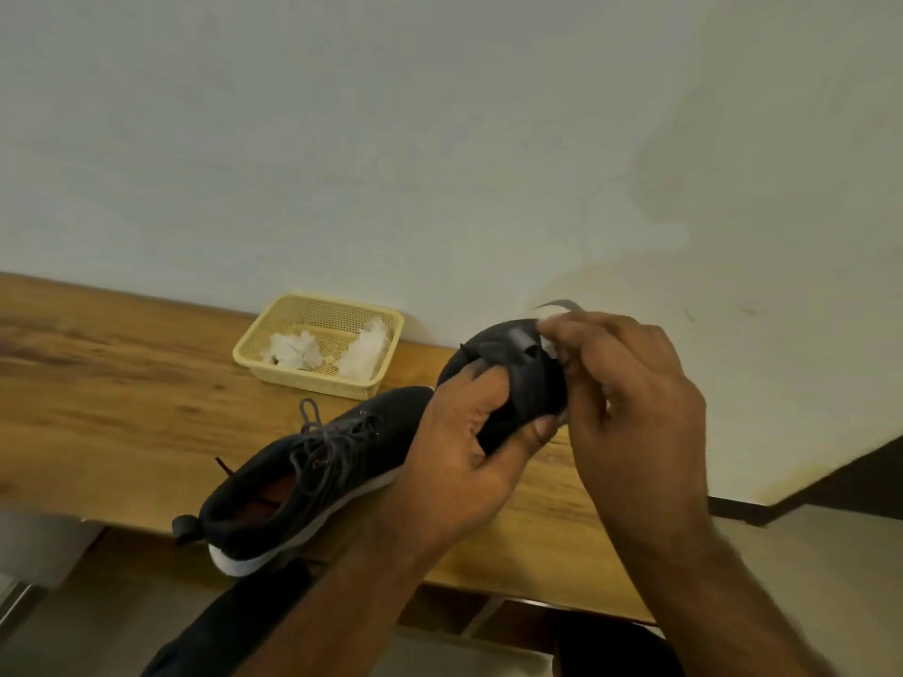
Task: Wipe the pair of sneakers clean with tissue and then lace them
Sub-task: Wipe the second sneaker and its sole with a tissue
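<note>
Two bare forearms, no sleeves; left hand (pixel 469 447) and right hand (pixel 630 398) ungloved, ringless.

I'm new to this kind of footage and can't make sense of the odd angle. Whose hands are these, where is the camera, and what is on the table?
There is no machine here: a person wears a wide-angle camera on the head, looking forward and down, so you see their own two bare hands from above. The left hand holds up a dark sneaker. The right hand presses a white tissue against it, apparently wiping. The other sneaker, dark with a white sole and its laces loose, lies on the wooden table to the left. Behind it, a pale yellow basket stands against the wall and holds crumpled tissues. Both hands have a closed grip.
</note>
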